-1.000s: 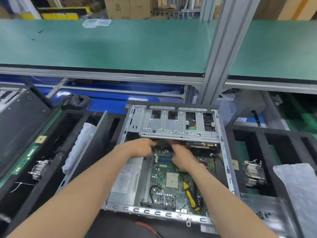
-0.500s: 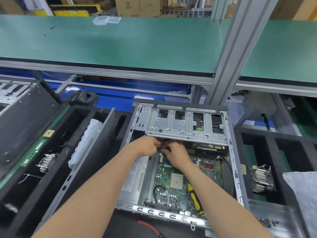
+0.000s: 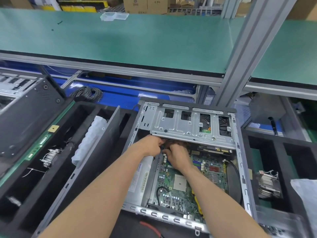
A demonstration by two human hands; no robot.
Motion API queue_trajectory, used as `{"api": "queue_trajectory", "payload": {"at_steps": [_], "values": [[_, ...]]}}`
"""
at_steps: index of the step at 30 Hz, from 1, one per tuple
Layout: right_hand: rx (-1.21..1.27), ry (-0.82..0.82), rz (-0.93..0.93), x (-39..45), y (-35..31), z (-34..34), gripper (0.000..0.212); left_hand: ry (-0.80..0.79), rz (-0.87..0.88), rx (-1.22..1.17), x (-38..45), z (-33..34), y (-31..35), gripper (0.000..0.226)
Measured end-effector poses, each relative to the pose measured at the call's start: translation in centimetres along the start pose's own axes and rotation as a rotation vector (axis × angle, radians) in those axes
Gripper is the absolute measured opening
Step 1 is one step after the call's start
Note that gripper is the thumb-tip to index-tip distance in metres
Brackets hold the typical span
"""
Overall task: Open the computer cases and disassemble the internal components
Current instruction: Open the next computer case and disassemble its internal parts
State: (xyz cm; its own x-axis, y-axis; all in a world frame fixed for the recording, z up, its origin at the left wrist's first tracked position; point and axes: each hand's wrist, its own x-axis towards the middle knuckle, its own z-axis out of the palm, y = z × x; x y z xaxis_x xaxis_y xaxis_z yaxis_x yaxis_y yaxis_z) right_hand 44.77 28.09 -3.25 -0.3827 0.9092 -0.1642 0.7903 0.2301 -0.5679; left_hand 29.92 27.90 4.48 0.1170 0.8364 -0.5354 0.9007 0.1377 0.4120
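Observation:
An open computer case (image 3: 239, 152) lies flat in front of me, with a green motherboard (image 3: 169, 191) on its floor and a silver drive cage (image 3: 180, 125) across its far end. My left hand (image 3: 151, 145) and right hand (image 3: 179, 156) meet just under the cage's front edge. Their fingers curl round a dark cable (image 3: 162, 147) between them, and the fingertips are partly hidden. A silver power supply (image 3: 141, 179) sits along the case's left side. A yellow-handled screwdriver (image 3: 197, 201) lies on the board beneath my right forearm.
Black foam trays flank the case: the left tray (image 3: 80, 107) holds a white bubble-wrapped part (image 3: 89, 140), the right tray (image 3: 277, 162) a heatsink (image 3: 268, 183). Another dark case (image 3: 25, 121) stands at far left. A grey post (image 3: 243, 48) and a green shelf (image 3: 137, 43) rise behind.
My right hand has drawn closer to my left under the drive cage. Both stay at the same spot in the case while my head has shifted slightly.

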Motion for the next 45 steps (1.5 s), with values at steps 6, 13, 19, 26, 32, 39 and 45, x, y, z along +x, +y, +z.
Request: {"api": "queue_trajectory", "payload": {"at_steps": [6,13,19,26,32,39,45], "values": [[-0.193,0.024,-0.113,-0.3,-0.6,0.1,0.022,0.005,0.028,-0.020,0.5,0.2,-0.3,0.033],[-0.030,0.025,-0.043,-0.3,-0.7,-0.6,0.022,-0.005,0.045,0.007,0.6,0.2,-0.6,0.051],[-0.202,0.000,0.018,-1.2,-0.9,-1.7,0.017,-0.022,0.057,-0.026,0.4,0.2,-0.3,0.068],[0.129,-0.138,-0.044,-2.6,-1.7,-4.2,0.023,-0.030,-0.041,0.126,1.0,0.4,0.4,0.027],[-0.078,-0.468,-0.038,-5.5,-1.8,-7.6,0.030,-0.071,-0.017,0.310,1.3,0.7,0.8,0.013],[-0.273,-0.784,0.044,-9.7,-0.5,-9.3,0.017,-0.144,0.188,0.204,0.6,0.2,1.8,0.029],[-0.504,-0.547,0.087,-11.4,0.2,-7.3,0.036,-0.107,0.223,0.135,0.7,1.2,2.3,0.031]]}}
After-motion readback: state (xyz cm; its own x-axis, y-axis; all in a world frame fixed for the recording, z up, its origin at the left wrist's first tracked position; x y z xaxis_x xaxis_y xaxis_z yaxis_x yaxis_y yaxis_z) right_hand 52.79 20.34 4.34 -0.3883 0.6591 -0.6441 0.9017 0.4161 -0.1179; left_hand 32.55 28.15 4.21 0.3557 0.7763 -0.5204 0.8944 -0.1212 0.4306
